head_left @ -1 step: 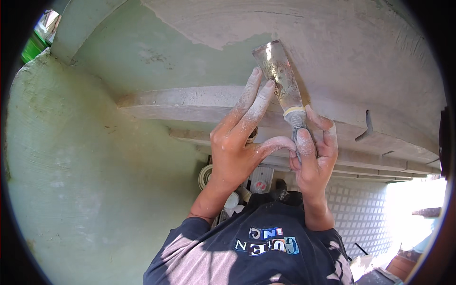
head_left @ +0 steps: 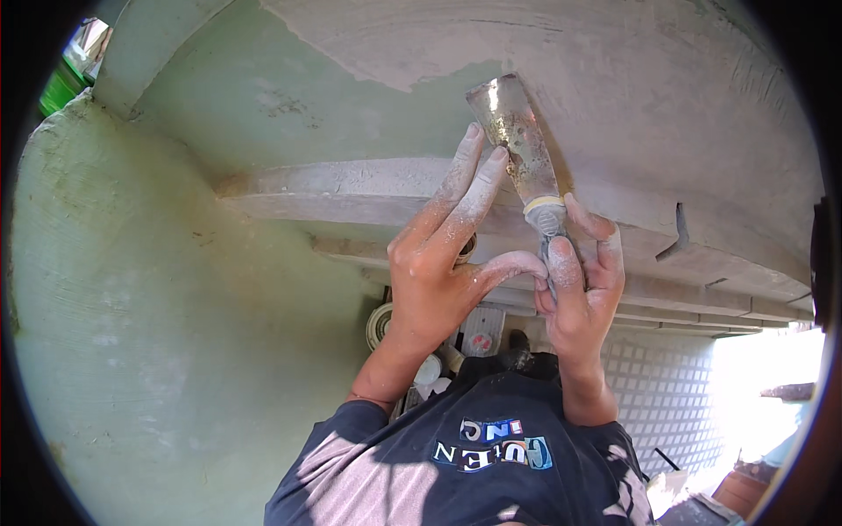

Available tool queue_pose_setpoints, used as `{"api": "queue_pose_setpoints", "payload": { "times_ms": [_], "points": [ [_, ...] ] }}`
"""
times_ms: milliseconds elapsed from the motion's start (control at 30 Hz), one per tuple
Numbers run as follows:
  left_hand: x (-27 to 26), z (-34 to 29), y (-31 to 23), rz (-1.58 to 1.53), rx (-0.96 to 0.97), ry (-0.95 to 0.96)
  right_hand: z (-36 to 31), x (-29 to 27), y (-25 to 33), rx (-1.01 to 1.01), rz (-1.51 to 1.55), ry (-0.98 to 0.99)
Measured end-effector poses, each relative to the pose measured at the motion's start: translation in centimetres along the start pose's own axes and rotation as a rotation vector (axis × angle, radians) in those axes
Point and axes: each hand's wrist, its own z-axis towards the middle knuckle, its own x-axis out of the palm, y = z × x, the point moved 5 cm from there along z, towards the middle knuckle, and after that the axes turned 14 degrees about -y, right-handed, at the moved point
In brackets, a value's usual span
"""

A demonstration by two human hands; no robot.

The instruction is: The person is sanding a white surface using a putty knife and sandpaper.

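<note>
A putty knife (head_left: pixel 517 131) with a worn, stained metal blade and a grey handle points up toward the plastered surface. My right hand (head_left: pixel 583 285), dusted white, is closed round its handle, the thumb lying along the near side. My left hand (head_left: pixel 438 263) is beside the knife, with two whitened fingers stretched out and their tips at or close to the blade's left edge. The left thumb reaches across to the lower handle. The other left fingers are hidden. Part of a round rim (head_left: pixel 467 248) shows behind the left hand; I cannot tell whether it touches.
Pale plaster (head_left: pixel 631 105) partly covers a green surface (head_left: pixel 351 114) above. A green wall (head_left: pixel 175 333) rises at left. A bent metal piece (head_left: pixel 675 232) sticks out at right, above stepped ledges (head_left: pixel 702 294). Containers (head_left: pixel 379 326) stand below, beside patterned floor tiles (head_left: pixel 667 377).
</note>
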Motion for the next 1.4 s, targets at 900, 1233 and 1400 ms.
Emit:
{"api": "queue_pose_setpoints", "payload": {
  "times_ms": [900,1233,1400],
  "points": [
    [0.9,-0.1,-0.3,-0.01,-0.054,0.028,0.1,-1.4,1.9,-0.146,-0.271,-0.004],
    [4.0,-1.7,-1.9,-0.1,0.042,0.108,-1.2,-6.2,1.4,-0.308,-0.376,-0.069],
    [4.6,-2.6,-2.4,-0.073,-0.035,0.195,-0.1,-6.8,1.3,-0.308,-0.402,-0.031]
  ]
}}
